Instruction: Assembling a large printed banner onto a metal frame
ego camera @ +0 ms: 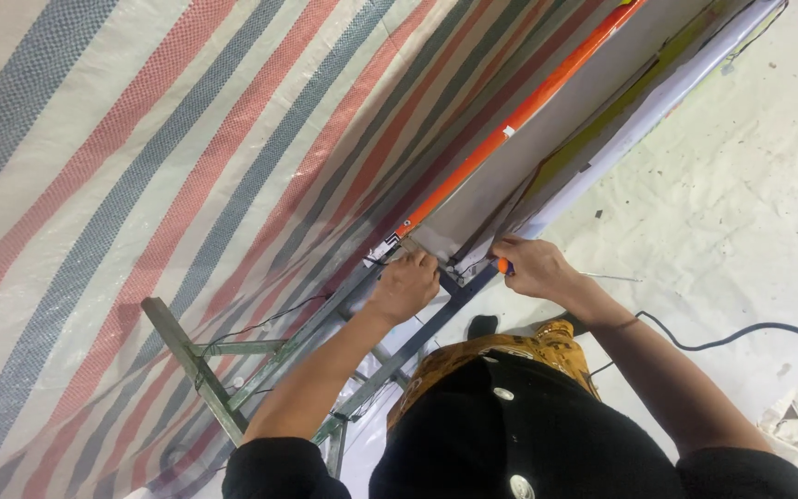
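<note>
Near the middle of the view, both hands meet at the near end of a long grey panel [501,176] that runs away toward the far right, edged on its left by an orange strip [528,102]. The left hand [405,285] is curled narrow, fingers pinched on the panel's near corner where it meets the metal frame [233,379], a stand of angled grey bars that drops away to the near left. The right hand [533,266] is closed around a small tool with an orange handle [504,266]; its tip is hidden behind the fingers, so what it bears on cannot be told. A striped tarpaulin [140,157] in red, grey and white hangs across the whole left side, and a pale, spotted floor sheet [741,203] lies to the right with a black cable [741,333] trailing over it. To do this well, I judge the left hand should keep the corner pressed flat and steady against the frame while the right works the tool in short, controlled strokes close to the edge, wrists low, so the panel does not slip or buckle along its length.
</note>
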